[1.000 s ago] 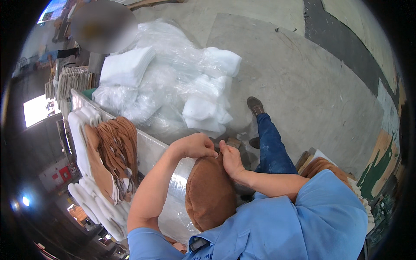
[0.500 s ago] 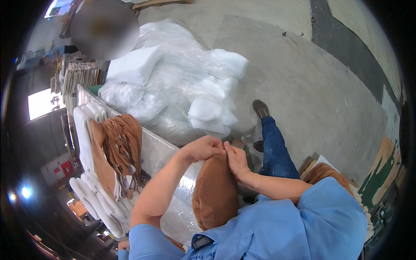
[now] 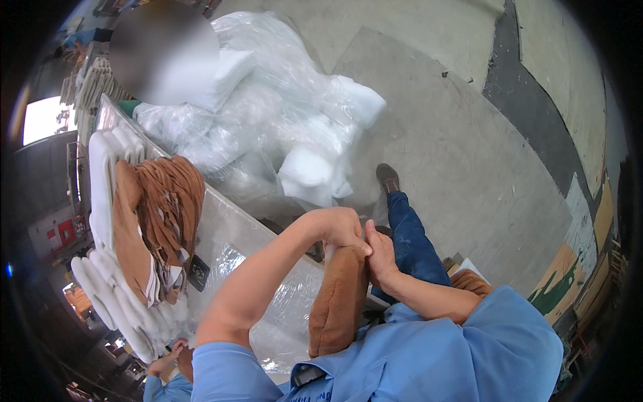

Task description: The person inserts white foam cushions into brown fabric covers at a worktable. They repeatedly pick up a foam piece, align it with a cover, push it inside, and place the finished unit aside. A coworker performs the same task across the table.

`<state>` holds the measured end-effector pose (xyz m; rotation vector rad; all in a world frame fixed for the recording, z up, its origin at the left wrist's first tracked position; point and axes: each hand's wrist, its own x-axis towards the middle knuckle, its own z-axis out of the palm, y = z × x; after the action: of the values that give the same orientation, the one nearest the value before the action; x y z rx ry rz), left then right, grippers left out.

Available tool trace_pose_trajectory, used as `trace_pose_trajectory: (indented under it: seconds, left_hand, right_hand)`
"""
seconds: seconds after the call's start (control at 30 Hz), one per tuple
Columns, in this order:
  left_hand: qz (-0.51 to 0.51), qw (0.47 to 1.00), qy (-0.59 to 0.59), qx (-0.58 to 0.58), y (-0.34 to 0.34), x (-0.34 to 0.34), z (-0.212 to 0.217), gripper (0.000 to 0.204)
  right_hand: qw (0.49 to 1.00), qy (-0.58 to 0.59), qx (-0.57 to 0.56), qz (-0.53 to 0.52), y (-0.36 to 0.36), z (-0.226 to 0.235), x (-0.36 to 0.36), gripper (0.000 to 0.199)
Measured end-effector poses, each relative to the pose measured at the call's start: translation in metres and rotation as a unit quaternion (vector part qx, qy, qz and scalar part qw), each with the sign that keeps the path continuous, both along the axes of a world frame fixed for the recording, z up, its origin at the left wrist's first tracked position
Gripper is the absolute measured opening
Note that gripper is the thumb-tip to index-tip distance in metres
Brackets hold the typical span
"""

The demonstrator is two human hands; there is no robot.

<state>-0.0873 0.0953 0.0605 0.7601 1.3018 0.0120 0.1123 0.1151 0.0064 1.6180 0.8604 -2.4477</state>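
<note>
Both hands, left hand (image 3: 338, 226) and right hand (image 3: 380, 253), gripping brown cushion (image 3: 338, 301) top

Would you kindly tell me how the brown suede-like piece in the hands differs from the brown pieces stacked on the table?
The brown suede-like piece is single, gripped at its top by both hands; the stacked brown pieces are many, fanned out, untouched beside white foam pads. Both look the same tan colour.

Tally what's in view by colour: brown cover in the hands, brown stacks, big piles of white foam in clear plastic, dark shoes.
Brown cover, held by left hand and right hand: 1
Brown stack on the table: 1
White foam pile in clear plastic on the floor: 1
Dark shoe: 1
Total: 4
</note>
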Motion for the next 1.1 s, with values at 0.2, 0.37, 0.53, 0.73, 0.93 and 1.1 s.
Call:
trace_pose_trajectory:
  seconds: [0.2, 0.37, 0.53, 0.73, 0.93, 1.1]
  left_hand:
    - [0.095, 0.994, -0.060, -0.020, -0.008, 0.002, -0.010, 0.038]
    - [0.233, 0.971, -0.037, 0.045, -0.022, 0.021, -0.020, 0.036]
    - [0.377, 0.926, -0.020, 0.030, -0.033, 0.040, -0.025, 0.039]
    - [0.456, 0.883, 0.086, 0.067, -0.025, 0.060, -0.029, 0.042]
    - [0.447, 0.865, 0.173, 0.148, -0.023, 0.053, -0.028, 0.033]
    - [0.546, 0.821, 0.115, 0.119, -0.044, 0.040, -0.029, 0.037]
  right_hand:
    - [0.997, 0.007, -0.038, -0.061, 0.000, 0.012, -0.011, 0.056]
    - [0.997, 0.029, -0.021, -0.075, 0.001, -0.001, -0.004, 0.052]
    - [0.998, 0.017, -0.018, -0.057, 0.008, -0.004, -0.015, 0.050]
    - [0.999, -0.034, -0.009, 0.014, 0.034, 0.006, -0.028, 0.050]
    - [0.998, -0.012, 0.008, 0.060, 0.038, -0.036, -0.032, 0.048]
    - [0.993, -0.040, 0.000, 0.115, 0.033, -0.043, -0.055, 0.047]
